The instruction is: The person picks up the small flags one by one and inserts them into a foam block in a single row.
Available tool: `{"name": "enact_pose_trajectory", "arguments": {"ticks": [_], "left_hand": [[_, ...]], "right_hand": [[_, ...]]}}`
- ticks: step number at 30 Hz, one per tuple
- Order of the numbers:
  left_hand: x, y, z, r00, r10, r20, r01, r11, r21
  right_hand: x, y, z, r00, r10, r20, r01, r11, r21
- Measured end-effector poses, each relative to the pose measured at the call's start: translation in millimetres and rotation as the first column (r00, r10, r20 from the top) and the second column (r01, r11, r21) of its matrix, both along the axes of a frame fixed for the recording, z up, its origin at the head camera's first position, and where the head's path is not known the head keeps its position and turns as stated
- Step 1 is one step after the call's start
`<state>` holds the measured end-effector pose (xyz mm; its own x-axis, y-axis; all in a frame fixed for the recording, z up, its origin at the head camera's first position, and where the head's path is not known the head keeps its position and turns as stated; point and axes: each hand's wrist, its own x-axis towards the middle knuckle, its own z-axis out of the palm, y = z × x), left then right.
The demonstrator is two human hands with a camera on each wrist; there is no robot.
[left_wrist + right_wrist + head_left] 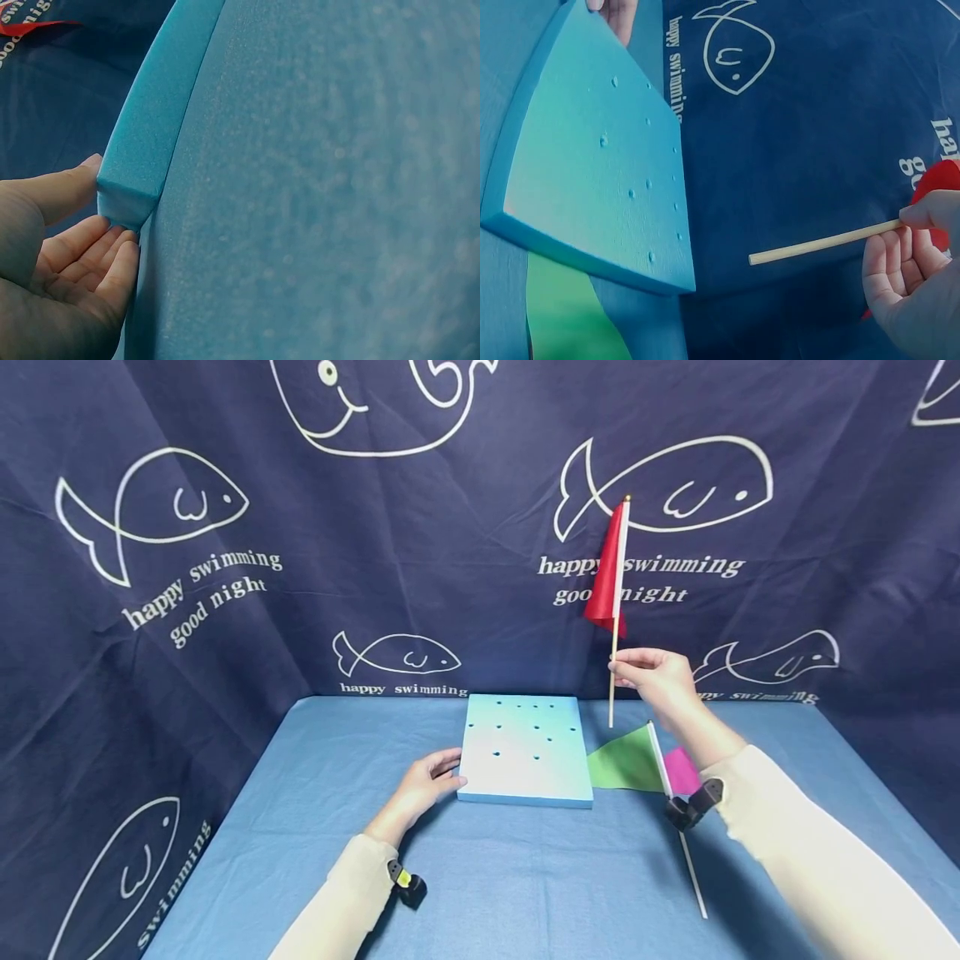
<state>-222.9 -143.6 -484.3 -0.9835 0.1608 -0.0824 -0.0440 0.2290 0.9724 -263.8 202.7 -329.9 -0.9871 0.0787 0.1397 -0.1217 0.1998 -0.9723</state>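
My left hand (426, 787) holds the near left corner of a light blue foam board (525, 781), thumb at the top edge and fingers against the side. The board lies flat and has several small round holes in its top. My right hand (660, 678) pinches the wooden stick (821, 244) of a small red flag (606, 581) between thumb and fingertips. That flag is upright, raised to the right of the board's far edge, its bare stick end pointing down. In the right wrist view, the red cloth is partly hidden behind the hand.
A green flag (630, 762) lies on the blue tablecloth (517, 885) right of the board, its pole running toward me under the right wrist. Beside it lies a pink flag (681, 770), partly hidden by the right forearm. A dark blue fish-print curtain (420, 543) hangs behind.
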Motion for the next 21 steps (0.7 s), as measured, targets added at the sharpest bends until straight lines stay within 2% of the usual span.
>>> {"name": "enact_pose_trajectory", "arguments": {"ticks": [14, 21], "left_hand": [[0.8, 0.2, -1.0, 1.000, 0.001, -0.006, -0.001, 1.000, -0.008], [0.5, 1.2, 0.1, 1.000, 0.004, 0.003, -0.004, 1.000, -0.004]], "right_hand": [[-5.6, -32, -1.7, 0.999, 0.046, -0.003, -0.046, 0.999, -0.002], [-11.1, -48, -7.2, 0.998, 0.057, 0.036, -0.057, 0.998, -0.025]]}}
